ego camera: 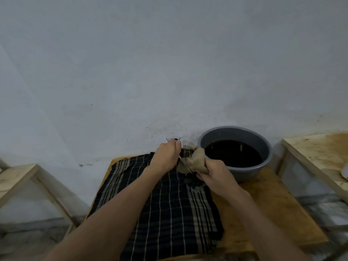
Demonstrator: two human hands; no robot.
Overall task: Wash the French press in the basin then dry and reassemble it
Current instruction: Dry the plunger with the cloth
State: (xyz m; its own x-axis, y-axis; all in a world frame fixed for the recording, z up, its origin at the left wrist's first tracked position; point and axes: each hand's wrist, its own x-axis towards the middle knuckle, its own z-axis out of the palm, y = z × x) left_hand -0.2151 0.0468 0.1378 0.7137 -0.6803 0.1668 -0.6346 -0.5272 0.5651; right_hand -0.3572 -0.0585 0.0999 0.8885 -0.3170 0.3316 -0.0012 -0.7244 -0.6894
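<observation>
Nearest the lens, two bare forearms reaching forward over a dark plaid towel point(165, 204) spread across the wooden bench point(263, 204), laid there, by the look of it, as a drying mat for wet parts. Further out, left hand point(165, 157) curled round the rim of the glass French press beaker point(177, 140), tilted toward the body and steadied near the wall so its mouth lies open to the other hand. Right hand point(212, 172) closed round a bunched beige cloth point(197, 161), pushing the wad at the beaker's mouth, seemingly to wipe out the inside. Thin metal rod point(185, 164) slanting between the two hands, probably the plunger stem, though which hand carries it cannot be told. Small dark pieces point(195, 183) resting on the towel just below the right hand, likely filter parts set aside; too blurred to name. Grey basin point(235, 147) of dark water standing just right of the hands, touching neither, kept within reach yet apart from the drying. Both wrists bent slightly inward, elbows low, hands nearly meeting. Judged stage: drying, reassembly not yet begun.
</observation>
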